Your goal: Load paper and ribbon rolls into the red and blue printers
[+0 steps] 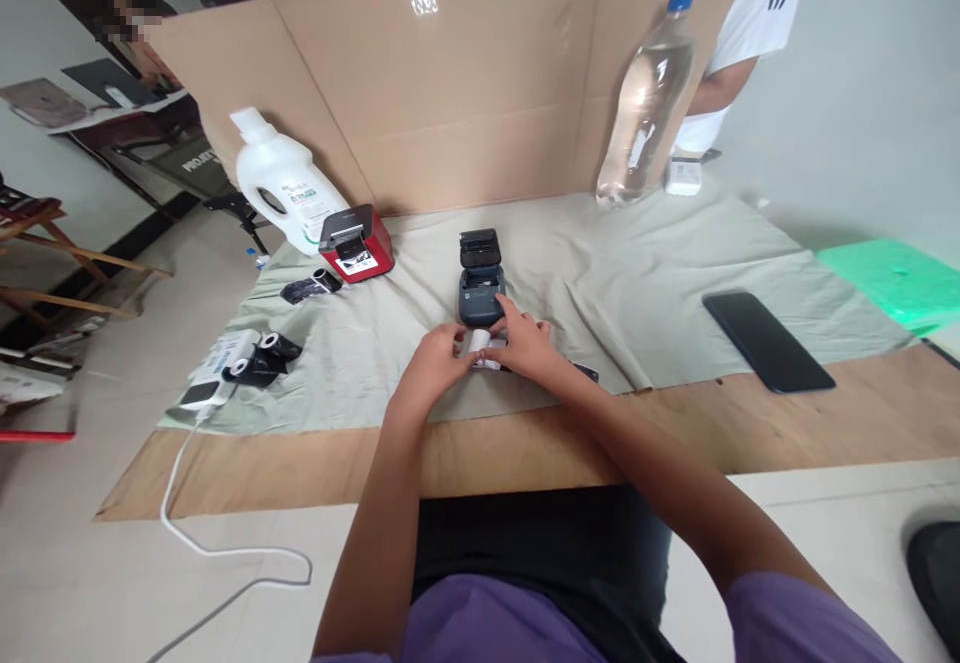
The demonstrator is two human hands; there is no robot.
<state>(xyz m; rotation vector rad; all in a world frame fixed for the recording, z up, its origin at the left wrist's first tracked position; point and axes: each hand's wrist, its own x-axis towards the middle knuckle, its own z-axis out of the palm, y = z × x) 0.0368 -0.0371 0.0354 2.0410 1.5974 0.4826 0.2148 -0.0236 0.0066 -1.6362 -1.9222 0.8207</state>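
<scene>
A small white paper roll [481, 340] is between my two hands, close to the front of the cloth. My left hand [441, 355] pinches it from the left side. From the right, my right hand [523, 340] has its thumb on the roll, and its raised index finger reaches the front corner of a dark portable label printer [480, 305]. The printer's lid [479, 247] stands up, exposing the compartment inside. Partly under my right hand and forearm lies a dark flat object [585, 371], mostly hidden.
A red and black box-shaped device [358, 243] stands before a white jug [289, 178]. Black rolls [259, 358] lie by a white power strip [221, 368] at left. A tall water bottle [646, 108] leans against the cardboard [465, 93]. A phone [769, 340] lies right; another person's arm [724, 86] shows behind.
</scene>
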